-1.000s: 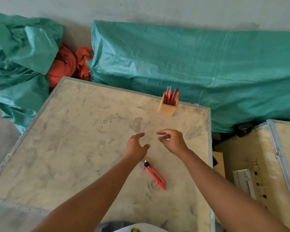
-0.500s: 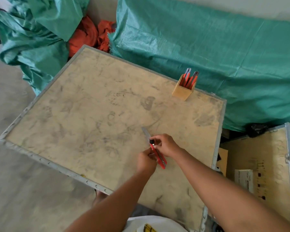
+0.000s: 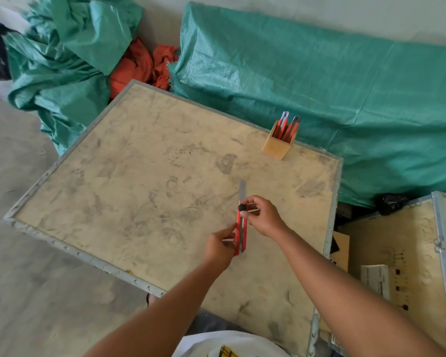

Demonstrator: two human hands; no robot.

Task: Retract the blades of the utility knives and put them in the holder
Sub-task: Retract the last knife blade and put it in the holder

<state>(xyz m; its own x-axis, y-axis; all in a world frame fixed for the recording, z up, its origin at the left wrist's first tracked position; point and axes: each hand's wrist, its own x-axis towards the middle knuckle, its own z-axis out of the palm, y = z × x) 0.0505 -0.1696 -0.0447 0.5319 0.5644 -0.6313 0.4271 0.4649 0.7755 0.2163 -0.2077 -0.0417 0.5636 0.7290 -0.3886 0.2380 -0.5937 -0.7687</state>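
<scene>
Green tarps (image 3: 319, 81), orange cloth (image 3: 142, 65), second crate (image 3: 397, 253).

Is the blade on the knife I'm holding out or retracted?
Out: the blade sticks out past the red utility knife body, beyond the fingers.

I grip the red utility knife (image 3: 240, 234) in both hands (image 3: 220, 246), blade (image 3: 242, 189) extended; the holder (image 3: 278, 146) stands beyond my right hand (image 3: 264, 217).
</scene>
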